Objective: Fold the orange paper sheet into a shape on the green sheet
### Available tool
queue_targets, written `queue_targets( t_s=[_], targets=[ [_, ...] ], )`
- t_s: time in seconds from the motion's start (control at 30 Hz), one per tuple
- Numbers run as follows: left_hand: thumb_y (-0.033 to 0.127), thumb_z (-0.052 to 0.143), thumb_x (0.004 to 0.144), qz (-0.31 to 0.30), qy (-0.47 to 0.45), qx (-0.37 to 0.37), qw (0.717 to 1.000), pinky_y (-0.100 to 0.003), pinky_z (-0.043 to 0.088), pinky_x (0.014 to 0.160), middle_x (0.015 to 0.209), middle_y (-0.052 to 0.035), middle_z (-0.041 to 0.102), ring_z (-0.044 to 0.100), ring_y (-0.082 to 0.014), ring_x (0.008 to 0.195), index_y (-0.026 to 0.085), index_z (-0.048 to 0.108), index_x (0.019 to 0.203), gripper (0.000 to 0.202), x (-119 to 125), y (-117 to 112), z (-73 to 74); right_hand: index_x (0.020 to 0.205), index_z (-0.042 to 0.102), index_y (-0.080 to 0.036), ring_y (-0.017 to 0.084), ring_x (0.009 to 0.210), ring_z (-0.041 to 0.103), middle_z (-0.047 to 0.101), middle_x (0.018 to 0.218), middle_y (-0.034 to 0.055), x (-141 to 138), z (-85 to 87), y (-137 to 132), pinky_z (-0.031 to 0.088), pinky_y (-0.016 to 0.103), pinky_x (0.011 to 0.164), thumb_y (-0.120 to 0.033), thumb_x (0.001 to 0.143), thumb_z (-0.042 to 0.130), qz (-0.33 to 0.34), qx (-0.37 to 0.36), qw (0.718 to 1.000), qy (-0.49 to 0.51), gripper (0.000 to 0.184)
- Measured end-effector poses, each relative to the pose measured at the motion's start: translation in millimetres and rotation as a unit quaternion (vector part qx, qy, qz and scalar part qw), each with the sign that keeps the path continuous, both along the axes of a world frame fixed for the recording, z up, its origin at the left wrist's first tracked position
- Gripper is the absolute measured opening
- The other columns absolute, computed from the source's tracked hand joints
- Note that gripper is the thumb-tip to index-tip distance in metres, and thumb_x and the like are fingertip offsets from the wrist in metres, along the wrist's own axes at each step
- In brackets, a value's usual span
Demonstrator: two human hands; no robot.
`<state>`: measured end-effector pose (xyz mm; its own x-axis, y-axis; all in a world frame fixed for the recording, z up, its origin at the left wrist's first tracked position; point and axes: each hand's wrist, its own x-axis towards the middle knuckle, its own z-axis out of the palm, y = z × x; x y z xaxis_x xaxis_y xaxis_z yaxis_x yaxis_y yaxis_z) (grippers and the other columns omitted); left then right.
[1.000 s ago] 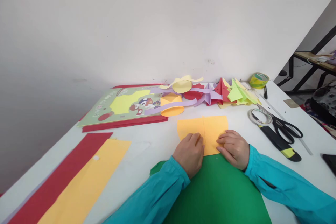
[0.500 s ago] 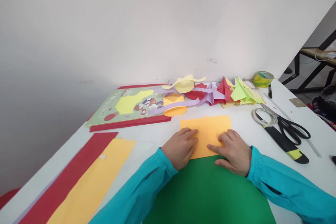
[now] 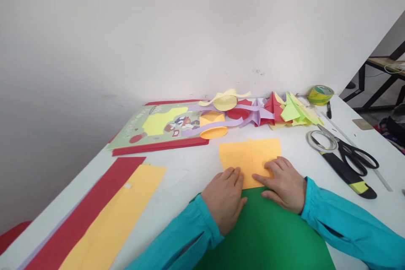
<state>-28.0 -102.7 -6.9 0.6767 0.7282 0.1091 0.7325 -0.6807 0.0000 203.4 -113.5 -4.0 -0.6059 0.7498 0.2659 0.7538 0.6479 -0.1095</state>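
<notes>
An orange piece of paper with a vertical crease down its middle lies flat, its near edge meeting a green sheet. My left hand rests palm down, fingers stretched out together on the paper's lower left part and thumb over the green sheet. On the right half, my right hand presses down with its index finger pointing at the crease; the other fingers are bent and the thumb is apart. Neither hand grips anything. The paper's lower corners are partly hidden by the hands.
Red and yellow-orange strips lie at left. A green pad, paper lanterns and folded paper stars line the wall. Scissors, a utility knife, a white tape roll and yellow-green tape are at right.
My left hand has moved right and toward me, from the paper's left side to its lower edge by the crease. My right hand stays in place on the paper.
</notes>
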Motion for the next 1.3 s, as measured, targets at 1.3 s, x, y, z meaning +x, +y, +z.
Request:
queue_targets(
  t_s=[1.3],
  targets=[
    [0.013,0.043,0.088,-0.008,-0.018,-0.008,1.0,-0.046,0.043,0.1,0.128,-0.0157,0.06,0.051,-0.029,0.123,0.009,0.061,0.117,0.034,37,78,24.8,0.129,0.058,-0.03,0.028,0.099,0.045,0.055,0.109,0.0116,-2,0.0,1,0.035,0.049,0.092,-0.053,0.088,0.054,-0.001,0.003,1.0,0.007,0.048]
  ],
)
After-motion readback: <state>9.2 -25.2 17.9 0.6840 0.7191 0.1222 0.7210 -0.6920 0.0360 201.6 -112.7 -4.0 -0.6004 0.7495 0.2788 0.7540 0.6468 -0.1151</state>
